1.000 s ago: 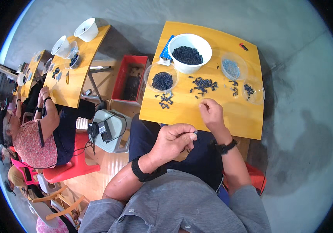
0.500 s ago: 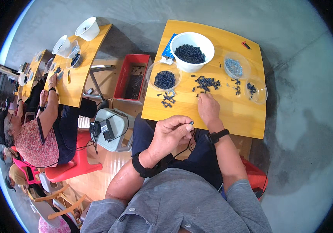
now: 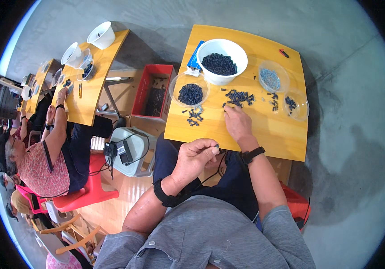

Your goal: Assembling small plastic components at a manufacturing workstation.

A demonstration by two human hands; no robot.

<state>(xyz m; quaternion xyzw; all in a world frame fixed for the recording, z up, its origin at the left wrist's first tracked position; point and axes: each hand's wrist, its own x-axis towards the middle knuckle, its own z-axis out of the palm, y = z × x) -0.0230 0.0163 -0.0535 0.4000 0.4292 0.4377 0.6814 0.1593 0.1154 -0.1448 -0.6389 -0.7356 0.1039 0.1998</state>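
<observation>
Nearest, the left hand (image 3: 196,158) has its grip clamped, thumb against forefinger, on a small dark piece (image 3: 217,145) at about the table's near edge. Most of that hand is over the lap, so a slip could send the piece to the floor; a light but firm pinch, brought a little inside the edge, would be safer.

Beyond that edge, the right hand (image 3: 238,123) reaches onto the table (image 3: 275,139), fingertips low at the near fringe of a loose heap of dark pieces (image 3: 239,97). Whether its grip is together or apart on a piece I cannot tell. Best, I judge, to take one stray from the fringe rather than dig in the heap, and to lift it straight up so its neighbours don't scatter.

Toward the left edge lie a small cluster of pieces (image 3: 193,121) and, behind it, a clear tub (image 3: 206,97); the wrist should pass clear of both. A shallow clear dish (image 3: 302,108) stands by the right edge, with a tub of silvery bits (image 3: 271,79) behind it. The big white tub (image 3: 224,80) stands toward the far-left corner.
</observation>
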